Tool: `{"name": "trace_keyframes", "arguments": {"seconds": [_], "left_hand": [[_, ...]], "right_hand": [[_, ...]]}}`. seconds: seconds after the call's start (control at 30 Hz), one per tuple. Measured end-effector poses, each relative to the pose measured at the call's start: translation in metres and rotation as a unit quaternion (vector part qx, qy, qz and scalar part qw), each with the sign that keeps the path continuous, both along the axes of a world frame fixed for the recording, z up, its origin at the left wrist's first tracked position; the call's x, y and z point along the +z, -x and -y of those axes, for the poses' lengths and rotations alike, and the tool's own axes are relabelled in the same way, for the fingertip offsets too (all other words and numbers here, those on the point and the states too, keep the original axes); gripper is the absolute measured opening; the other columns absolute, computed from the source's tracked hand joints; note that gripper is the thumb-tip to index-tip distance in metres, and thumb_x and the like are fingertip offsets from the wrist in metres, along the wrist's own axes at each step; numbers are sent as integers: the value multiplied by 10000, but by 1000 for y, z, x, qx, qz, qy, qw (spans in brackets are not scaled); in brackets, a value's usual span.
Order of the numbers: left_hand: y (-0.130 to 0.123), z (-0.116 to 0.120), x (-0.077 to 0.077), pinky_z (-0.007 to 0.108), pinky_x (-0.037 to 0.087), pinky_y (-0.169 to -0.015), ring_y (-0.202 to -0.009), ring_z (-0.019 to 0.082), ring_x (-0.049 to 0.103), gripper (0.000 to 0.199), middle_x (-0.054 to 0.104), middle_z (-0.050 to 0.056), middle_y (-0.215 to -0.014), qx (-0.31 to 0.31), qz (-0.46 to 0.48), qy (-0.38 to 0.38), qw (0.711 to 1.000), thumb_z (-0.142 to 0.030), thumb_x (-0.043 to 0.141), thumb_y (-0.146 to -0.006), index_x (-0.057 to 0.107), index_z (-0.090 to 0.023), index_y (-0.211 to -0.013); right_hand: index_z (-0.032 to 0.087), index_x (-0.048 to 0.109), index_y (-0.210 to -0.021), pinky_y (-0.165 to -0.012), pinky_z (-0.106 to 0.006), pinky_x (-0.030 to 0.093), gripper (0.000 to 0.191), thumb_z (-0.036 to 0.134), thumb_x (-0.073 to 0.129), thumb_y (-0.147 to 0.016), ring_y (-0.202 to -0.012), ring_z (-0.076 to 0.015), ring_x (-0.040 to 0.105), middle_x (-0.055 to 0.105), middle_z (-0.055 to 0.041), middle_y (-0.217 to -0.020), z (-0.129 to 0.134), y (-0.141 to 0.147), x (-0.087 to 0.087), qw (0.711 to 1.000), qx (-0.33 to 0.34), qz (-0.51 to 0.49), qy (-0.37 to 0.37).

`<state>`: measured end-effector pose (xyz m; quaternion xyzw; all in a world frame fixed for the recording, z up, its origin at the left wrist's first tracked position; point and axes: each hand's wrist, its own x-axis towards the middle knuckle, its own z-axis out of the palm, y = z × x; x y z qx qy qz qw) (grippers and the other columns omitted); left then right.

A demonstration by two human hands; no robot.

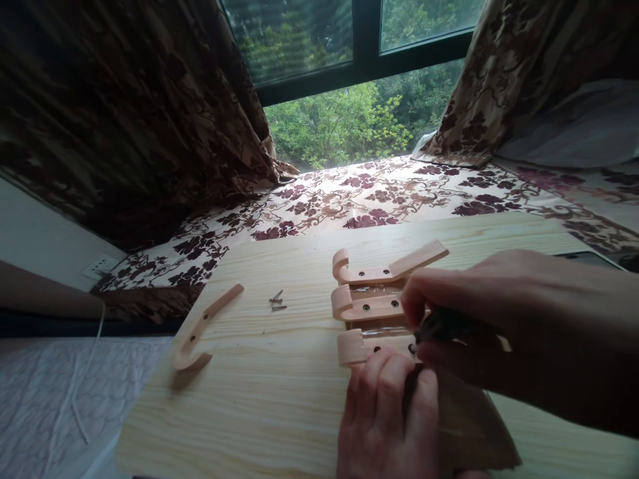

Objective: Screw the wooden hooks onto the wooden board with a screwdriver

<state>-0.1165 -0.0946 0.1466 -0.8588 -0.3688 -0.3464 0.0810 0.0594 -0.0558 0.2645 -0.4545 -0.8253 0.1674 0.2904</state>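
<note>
Three curved wooden hooks lie in a row across a brown, film-wrapped board: a far hook, a middle hook and a near hook. Dark screw heads show in the far and middle ones. My left hand presses its bent fingertips on the near hook and the board. Above that hook's right hole, my right hand is closed round a dark tool, whose tip is partly hidden by the fingers.
A loose wooden hook and several screws lie left on the pale wooden table. A dark flat object sits behind my right hand. Beyond are floral cloth, curtains and a window.
</note>
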Motion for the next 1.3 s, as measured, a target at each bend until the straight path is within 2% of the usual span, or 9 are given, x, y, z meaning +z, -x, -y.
{"name": "trace_keyframes", "arguments": {"seconds": [0.1,0.23,0.4,0.57,0.67,0.83,0.93,1.17,1.3], "left_hand": [[7,-2,6,329,404,-1057,-1216,213,483,551,554,56,-1207,-5,-28,-11,1000,-647,457,-865,626,-225,-1177],[9,-4,3,359,408,-1060,-1179,215,507,551,575,64,-1137,-20,-24,-23,999,-652,455,-866,637,-216,-1149],[9,-4,2,347,427,-1039,-1179,207,498,564,567,61,-1158,-19,-29,-29,999,-657,500,-845,621,-220,-1180],[8,-6,6,339,463,-991,-1163,209,517,579,582,71,-1134,-7,-29,-42,999,-682,451,-857,643,-216,-1141],[10,-7,5,334,455,-1006,-1168,206,518,570,584,66,-1135,-14,-31,-42,999,-672,465,-857,638,-219,-1156],[11,-4,-6,331,348,-1112,-1244,192,462,341,549,47,-1199,-15,-26,-19,999,-339,518,-907,607,-240,-1221],[9,-3,-11,341,353,-1112,-1243,189,470,378,560,33,-1192,-1,-23,-19,1000,-155,545,-859,610,-263,-1215],[6,-1,-9,325,400,-1074,-1185,183,521,324,605,31,-1132,5,-9,-26,1000,-190,500,-882,646,-270,-1160],[-2,-2,-19,340,374,-1091,-1176,189,525,314,605,37,-1103,18,46,-42,998,-182,470,-873,662,-257,-1109]], "right_hand": [[222,549,-784,-447,-191,349,111,190,587,-883,-498,-68,469,571,60,-635,3,-4,3,996,62,39,49],[231,562,-858,-480,-201,415,93,279,543,-936,-540,-93,537,607,45,-687,9,-11,-12,999,-9,-10,37],[273,536,-921,-393,-225,357,72,335,572,-925,-486,-108,531,615,55,-667,16,-23,-30,996,-69,-53,-32],[297,526,-978,-379,-242,358,125,397,572,-919,-481,-122,548,632,42,-695,21,-30,-31,989,-97,-46,-103],[305,498,-995,-377,-243,345,99,354,555,-931,-472,-114,540,625,55,-693,23,-29,-28,991,-91,-31,-88],[285,503,-962,-359,-252,298,85,338,560,-930,-458,-107,525,617,52,-677,23,-23,-26,993,-77,-48,-74],[267,529,-932,-384,-237,344,84,342,568,-927,-487,-112,553,629,47,-674,21,-21,-27,995,-70,-47,-47],[244,555,-887,-462,-218,425,99,330,553,-936,-543,-116,571,639,35,-700,16,-16,-24,998,-57,-36,2],[240,570,-896,-445,-207,406,82,315,566,-929,-520,-103,545,628,40,-690,15,-14,-21,998,-54,-31,21]]}}
